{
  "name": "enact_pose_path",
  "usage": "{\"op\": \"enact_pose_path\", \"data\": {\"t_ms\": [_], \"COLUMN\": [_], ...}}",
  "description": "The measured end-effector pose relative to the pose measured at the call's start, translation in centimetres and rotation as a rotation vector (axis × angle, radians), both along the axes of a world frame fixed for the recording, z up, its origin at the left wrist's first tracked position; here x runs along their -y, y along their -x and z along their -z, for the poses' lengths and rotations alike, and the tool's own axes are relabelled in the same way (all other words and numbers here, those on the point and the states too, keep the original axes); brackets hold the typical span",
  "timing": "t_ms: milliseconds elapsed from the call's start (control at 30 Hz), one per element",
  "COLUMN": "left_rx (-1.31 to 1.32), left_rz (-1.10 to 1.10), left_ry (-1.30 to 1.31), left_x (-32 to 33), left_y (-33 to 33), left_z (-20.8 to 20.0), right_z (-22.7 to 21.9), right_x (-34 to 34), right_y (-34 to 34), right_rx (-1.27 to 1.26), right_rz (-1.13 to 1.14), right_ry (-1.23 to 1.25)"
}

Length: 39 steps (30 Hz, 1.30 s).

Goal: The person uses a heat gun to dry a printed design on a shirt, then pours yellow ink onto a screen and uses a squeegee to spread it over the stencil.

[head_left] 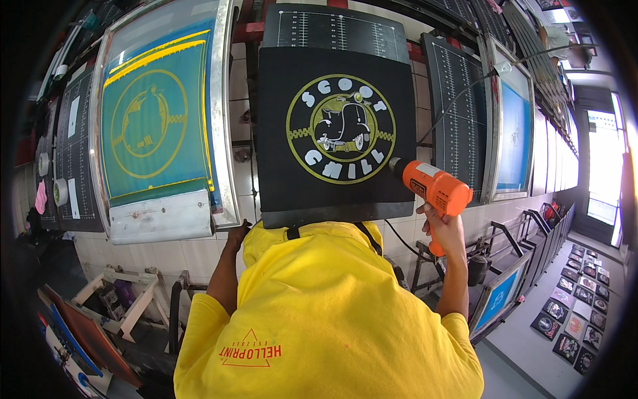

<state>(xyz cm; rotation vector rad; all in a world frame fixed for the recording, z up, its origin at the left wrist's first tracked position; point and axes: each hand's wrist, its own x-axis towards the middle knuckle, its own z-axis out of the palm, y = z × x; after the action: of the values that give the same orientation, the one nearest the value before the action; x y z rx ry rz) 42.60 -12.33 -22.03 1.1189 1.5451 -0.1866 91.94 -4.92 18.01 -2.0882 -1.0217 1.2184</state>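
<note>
One black shirt (335,126) with a round yellow-and-white scooter print lies flat on one platen. Left of it stands one raised teal printing screen (156,113). The right hand (444,226) grips one orange heat gun (432,189), nozzle near the print's lower right. The left hand (237,234) sits at the platen's lower-left edge, seemingly closed; its grip is unclear.

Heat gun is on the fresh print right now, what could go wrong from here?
1. The orange heat gun in the right hand points close at the round print; lingering might scorch the black shirt.
2. Its cable crosses the neighbouring board and could snag.
</note>
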Motion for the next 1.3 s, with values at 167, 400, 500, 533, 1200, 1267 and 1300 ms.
{"op": "enact_pose_path", "data": {"t_ms": [167,400,500,533,1200,1267,1300], "left_rx": [-0.011,-0.046,-0.043,-0.046,-0.021,0.004,0.012], "left_rz": [-0.020,0.060,0.046,0.045,0.067,0.019,-0.017], "left_ry": [0.030,0.013,0.013,0.016,0.008,0.016,0.031], "left_x": [0.1,-0.2,-0.2,-0.2,0.0,0.2,0.0], "left_y": [0.0,0.0,0.0,0.0,0.4,0.5,0.4], "left_z": [0.5,0.0,0.0,-0.1,0.8,0.8,0.4], "right_z": [0.0,0.2,0.2,0.2,0.1,0.0,0.1], "right_x": [0.1,-0.2,-0.3,-0.3,-0.5,-0.5,-0.4], "right_y": [0.1,0.1,0.1,0.1,-0.3,-0.3,-0.2], "right_rx": [-0.028,-0.023,-0.025,-0.025,0.002,-0.022,-0.023], "right_rz": [0.008,0.008,0.007,0.007,-0.027,-0.049,-0.052], "right_ry": [-0.010,-0.018,-0.020,-0.019,-0.014,-0.010,-0.018]}}
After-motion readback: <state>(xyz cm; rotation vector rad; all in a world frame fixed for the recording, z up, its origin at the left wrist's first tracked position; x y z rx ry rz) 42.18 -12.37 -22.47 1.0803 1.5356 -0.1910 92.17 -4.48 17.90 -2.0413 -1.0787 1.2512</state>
